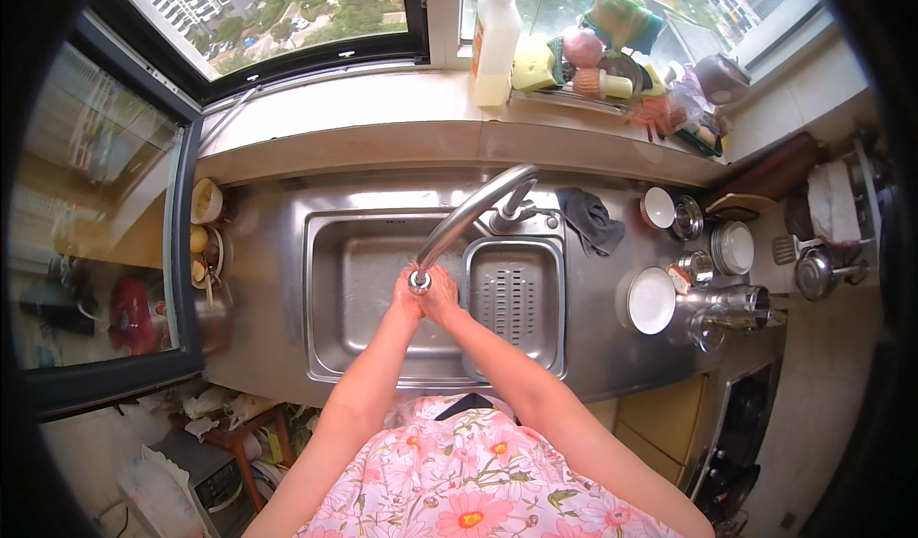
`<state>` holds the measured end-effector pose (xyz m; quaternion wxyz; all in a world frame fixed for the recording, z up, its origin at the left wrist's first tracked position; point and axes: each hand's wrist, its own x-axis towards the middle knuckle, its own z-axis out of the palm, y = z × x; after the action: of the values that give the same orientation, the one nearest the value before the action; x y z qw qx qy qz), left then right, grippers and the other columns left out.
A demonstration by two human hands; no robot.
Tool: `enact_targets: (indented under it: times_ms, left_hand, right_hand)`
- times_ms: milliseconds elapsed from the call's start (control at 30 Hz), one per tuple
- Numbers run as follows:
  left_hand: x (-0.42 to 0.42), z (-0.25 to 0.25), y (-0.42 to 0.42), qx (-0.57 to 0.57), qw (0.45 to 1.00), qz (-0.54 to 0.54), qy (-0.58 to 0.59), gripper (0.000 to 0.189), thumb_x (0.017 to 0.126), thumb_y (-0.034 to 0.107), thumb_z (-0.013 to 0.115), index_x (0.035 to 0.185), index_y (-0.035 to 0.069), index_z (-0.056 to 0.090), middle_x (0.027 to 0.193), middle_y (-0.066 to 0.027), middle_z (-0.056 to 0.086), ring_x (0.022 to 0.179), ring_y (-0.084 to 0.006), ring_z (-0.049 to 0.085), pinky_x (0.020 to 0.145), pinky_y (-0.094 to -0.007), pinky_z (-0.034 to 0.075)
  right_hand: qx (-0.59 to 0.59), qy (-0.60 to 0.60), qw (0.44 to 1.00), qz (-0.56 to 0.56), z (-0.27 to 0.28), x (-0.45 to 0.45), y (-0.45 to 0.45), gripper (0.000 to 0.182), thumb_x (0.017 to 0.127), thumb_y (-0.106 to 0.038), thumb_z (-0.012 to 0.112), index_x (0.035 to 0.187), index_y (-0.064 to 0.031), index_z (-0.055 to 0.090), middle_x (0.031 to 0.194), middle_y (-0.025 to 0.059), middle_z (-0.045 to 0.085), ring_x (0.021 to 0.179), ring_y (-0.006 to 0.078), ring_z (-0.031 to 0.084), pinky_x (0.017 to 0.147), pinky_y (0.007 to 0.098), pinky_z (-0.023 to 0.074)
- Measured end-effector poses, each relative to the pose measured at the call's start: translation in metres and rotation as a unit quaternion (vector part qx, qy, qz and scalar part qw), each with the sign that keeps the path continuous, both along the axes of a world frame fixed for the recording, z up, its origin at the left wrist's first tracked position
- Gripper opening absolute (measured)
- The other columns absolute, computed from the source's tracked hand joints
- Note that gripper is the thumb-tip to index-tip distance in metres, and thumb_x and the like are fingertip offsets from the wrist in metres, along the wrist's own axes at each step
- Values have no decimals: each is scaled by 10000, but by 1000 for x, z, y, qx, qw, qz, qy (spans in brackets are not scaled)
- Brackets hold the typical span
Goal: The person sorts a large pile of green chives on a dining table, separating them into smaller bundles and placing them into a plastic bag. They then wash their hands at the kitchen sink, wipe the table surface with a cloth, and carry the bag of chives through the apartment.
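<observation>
My left hand and my right hand are together over the stainless steel sink, touching each other. Directly above them is the spout end of a curved steel faucet, which hides part of both hands. Whether anything small lies between the palms cannot be seen. To the right of my right hand, a perforated steel drain basket sits within the sink's right side. Behind the basket, a dark grey cloth lies crumpled on the steel counter.
White bowls, stacked plates and steel pots stand on the right counter. At left, bowls of food sit beside an open window sash. A plastic bottle and a rack of sponges occupy the sill.
</observation>
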<state>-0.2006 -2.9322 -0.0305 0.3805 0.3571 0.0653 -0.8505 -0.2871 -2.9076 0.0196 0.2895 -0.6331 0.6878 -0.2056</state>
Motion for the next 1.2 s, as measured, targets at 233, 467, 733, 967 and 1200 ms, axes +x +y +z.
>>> enact_targets:
  times_ms: [233, 467, 733, 967, 1200]
  left_hand:
    - [-15, 31, -6, 27, 999, -33, -23, 531, 885, 539, 516, 883, 9, 534, 871, -179, 599, 756, -297, 587, 719, -421, 518]
    - [4, 10, -5, 160, 982, -95, -7, 730, 847, 751, 422, 1014, 61, 590, 773, -133, 587, 636, -298, 565, 597, -437, 501]
    - [-1, -51, 9, -56, 994, -70, -61, 446, 898, 581, 544, 987, 149, 604, 877, -7, 635, 822, -207, 612, 723, -362, 515]
    - [5, -70, -7, -20, 990, -108, -90, 475, 932, 562, 484, 1140, 165, 640, 1067, -61, 677, 1004, -254, 637, 807, -412, 477]
    - [-16, -50, -11, 32, 985, -25, -167, 440, 963, 583, 394, 772, 188, 417, 587, 29, 459, 511, -170, 471, 572, -340, 375]
  right_hand:
    - [28, -126, 990, -51, -2, 2, 0, 363, 831, -402, 590, 984, -72, 574, 906, 121, 618, 945, 299, 583, 801, 438, 430]
    - [205, -348, 894, -194, -31, 32, -14, 508, 929, -533, 493, 917, -43, 626, 766, 96, 597, 727, 238, 571, 656, 402, 444]
    - [232, -505, 739, -380, -81, 21, -26, 396, 888, -413, 584, 969, -26, 613, 838, 98, 616, 779, 251, 579, 683, 392, 455]
    - [-6, -168, 949, -267, -38, -95, 8, 325, 827, -162, 653, 1095, -15, 542, 1040, 152, 598, 931, 256, 599, 845, 362, 487]
    - [-168, 120, 929, -306, 24, -217, -5, 362, 764, -116, 701, 1101, -109, 568, 1190, 138, 507, 1146, 349, 484, 942, 446, 417]
